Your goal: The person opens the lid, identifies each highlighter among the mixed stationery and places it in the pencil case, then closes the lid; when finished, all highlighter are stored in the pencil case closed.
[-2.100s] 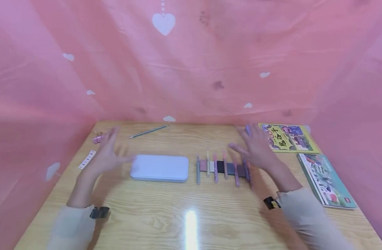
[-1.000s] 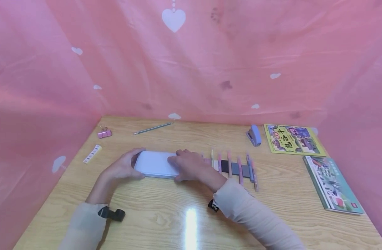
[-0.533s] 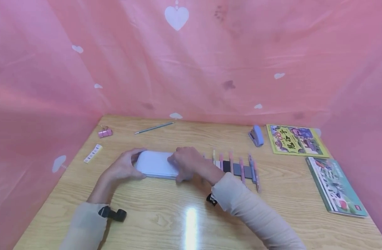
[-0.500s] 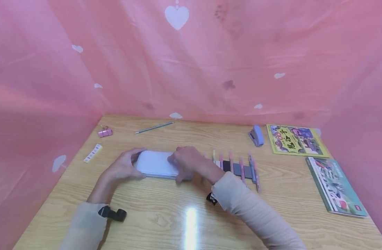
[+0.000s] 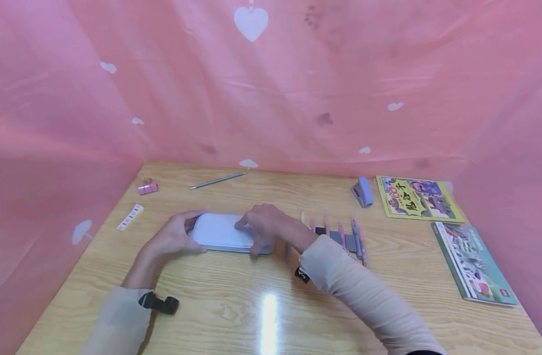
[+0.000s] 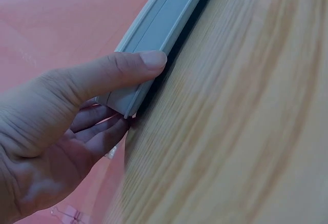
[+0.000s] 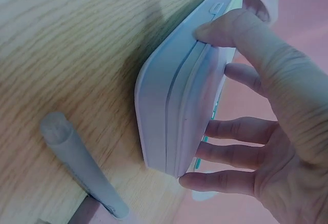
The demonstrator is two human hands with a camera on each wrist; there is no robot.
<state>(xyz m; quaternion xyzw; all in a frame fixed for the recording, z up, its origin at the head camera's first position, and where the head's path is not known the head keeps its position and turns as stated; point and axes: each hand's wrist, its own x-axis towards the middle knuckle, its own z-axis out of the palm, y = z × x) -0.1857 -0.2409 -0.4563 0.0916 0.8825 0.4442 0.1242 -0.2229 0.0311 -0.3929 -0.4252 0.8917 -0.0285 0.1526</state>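
Note:
A pale lavender hard pencil case [image 5: 218, 228] lies flat on the wooden table. My left hand [image 5: 178, 235] grips its left end; in the left wrist view the thumb [image 6: 128, 70] presses on the front side and the fingers tuck behind the end. From above, my right hand [image 5: 267, 224] holds the right part of the case. Its thumb lies at the seam on the front side, while the other fingers reach across the lid, as the right wrist view shows with the pencil case [image 7: 156, 116]. A small tab sits on the front side near that thumb.
Right of the case, several pens [image 5: 342, 234] lie across a row of dark and grey blocks [image 5: 351, 242]. Farther out are a purple stapler [image 5: 364, 191], a yellow book [image 5: 406, 211] and a green book [image 5: 488, 276]. A pencil [image 5: 218, 181], pink clip [image 5: 148, 187] and patterned strip [image 5: 130, 217] lie behind and left.
Both hands, apart in the air at first, have come onto the pencil case at its two ends. Over the last half second the right hand's fingers shift slightly on the lid.

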